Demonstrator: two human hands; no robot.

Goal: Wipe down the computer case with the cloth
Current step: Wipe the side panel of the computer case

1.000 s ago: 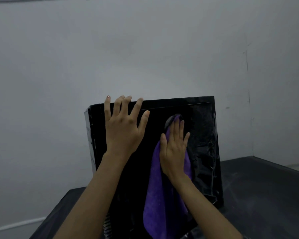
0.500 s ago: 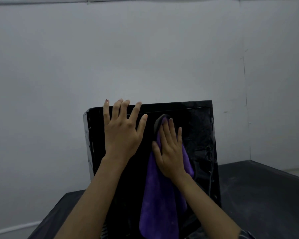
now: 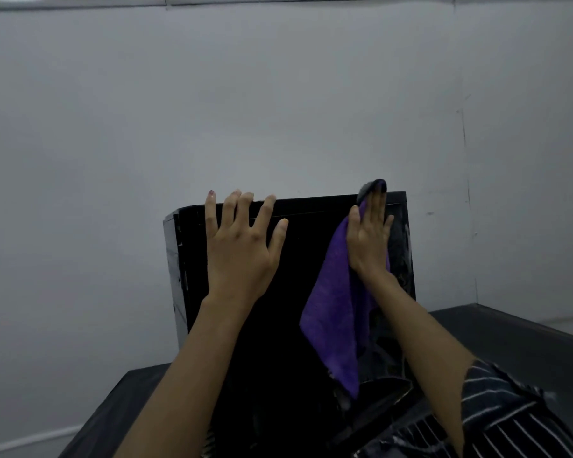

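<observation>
L hand (image 3: 237,249) flat, fingers spread, on case (image 3: 298,292) near top edge. R hand (image 3: 369,238) flat, pressing purple cloth (image 3: 333,312) vs case upper R corner; cloth hanging below.

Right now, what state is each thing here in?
Computer case: upright on the dark table.
Purple cloth: pressed near the case's top right corner, its lower part hanging loose.
Left hand: flat, fingers spread, bracing the case.
Right hand: flat on the cloth.
</observation>
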